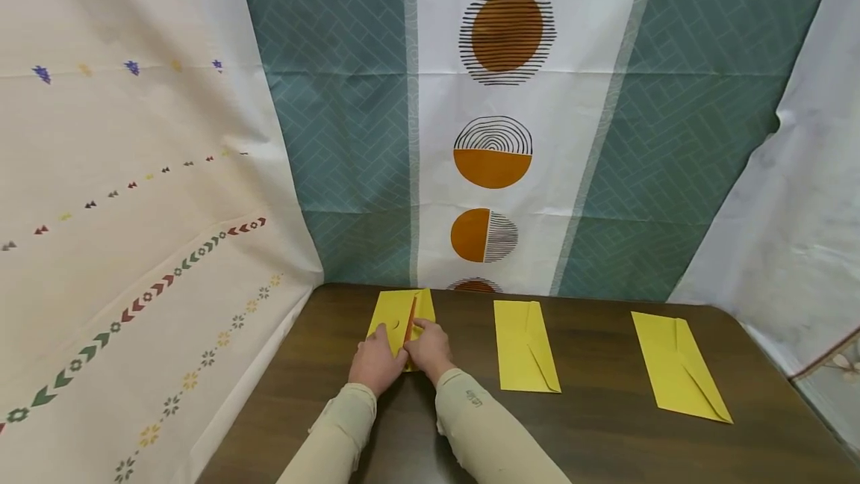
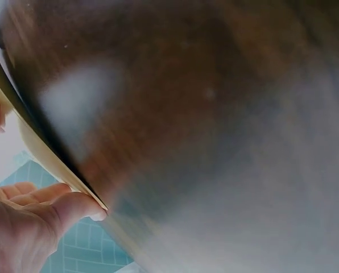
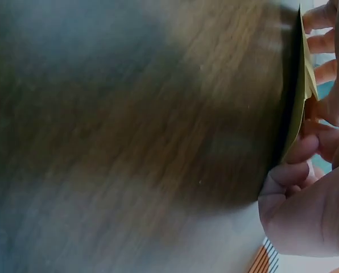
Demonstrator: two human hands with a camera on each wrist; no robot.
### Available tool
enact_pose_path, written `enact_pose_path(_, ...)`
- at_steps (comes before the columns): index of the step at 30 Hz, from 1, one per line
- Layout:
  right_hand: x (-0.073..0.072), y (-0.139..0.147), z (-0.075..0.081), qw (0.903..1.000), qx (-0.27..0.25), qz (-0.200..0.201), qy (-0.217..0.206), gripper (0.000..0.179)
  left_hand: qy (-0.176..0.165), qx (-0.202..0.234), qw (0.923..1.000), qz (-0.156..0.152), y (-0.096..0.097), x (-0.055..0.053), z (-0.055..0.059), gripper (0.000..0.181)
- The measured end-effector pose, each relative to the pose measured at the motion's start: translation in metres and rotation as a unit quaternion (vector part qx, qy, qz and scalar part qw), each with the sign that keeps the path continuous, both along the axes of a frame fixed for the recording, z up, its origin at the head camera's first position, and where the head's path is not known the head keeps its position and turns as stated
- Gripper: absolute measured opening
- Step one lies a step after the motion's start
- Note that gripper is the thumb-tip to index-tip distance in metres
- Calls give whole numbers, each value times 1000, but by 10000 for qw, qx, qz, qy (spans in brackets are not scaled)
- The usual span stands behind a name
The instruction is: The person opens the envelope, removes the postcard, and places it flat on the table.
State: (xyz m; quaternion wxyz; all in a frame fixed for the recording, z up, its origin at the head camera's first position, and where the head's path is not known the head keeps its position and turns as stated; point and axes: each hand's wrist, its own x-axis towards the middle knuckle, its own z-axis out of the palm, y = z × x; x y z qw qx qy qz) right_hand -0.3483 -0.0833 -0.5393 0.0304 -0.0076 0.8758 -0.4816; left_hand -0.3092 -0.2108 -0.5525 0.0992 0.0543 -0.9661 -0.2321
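Left hand presses the yellow envelope near the desk's far edge; right hand pinches it beside a red strip; room separates it from a second envelope

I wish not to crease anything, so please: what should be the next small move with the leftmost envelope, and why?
Probably ease the orange piece gently under the flap with the right hand while the left hand steadies the leftmost envelope: orange shows along the flap's edge, that hand is close beside it, and the middle envelope and right-hand envelope show none.
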Motion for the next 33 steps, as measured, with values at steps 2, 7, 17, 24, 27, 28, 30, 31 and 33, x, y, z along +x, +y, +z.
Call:
enact_pose_path(2,1,-1,1,9999,77,-146,15,58,34,-55,10000,12,0,1,0,69)
enact_pose_path(7,6,17,6,9996,-144,-225,19,55,16,-260,9996,-63,0,0,1,67)
enact_pose_path(17,20,65,4,9984,-188,-505,-163,57,-467,-889,9944,-316,1,5,8,66)
enact_pose_path(24,30,67,10,9979,305,-539,-176,58,-1056,-900,9900,-263,7,7,15,108)
enact_pose_path(27,27,68,11,9985,380,-360,174,61,-1080,-907,9897,-242,11,8,14,112)
enact_pose_path(28,25,67,11,9986,346,-305,266,61,-1068,-918,9898,-236,11,7,13,112)
enact_pose_path(30,20,67,10,9984,295,-151,447,61,-1039,-946,9898,-227,12,7,11,112)
enact_pose_path(31,18,67,10,9985,256,-74,479,61,-1024,-965,9898,-212,12,6,9,112)
enact_pose_path(33,15,68,10,9980,314,94,542,59,-990,-993,9900,-175,12,6,6,110)
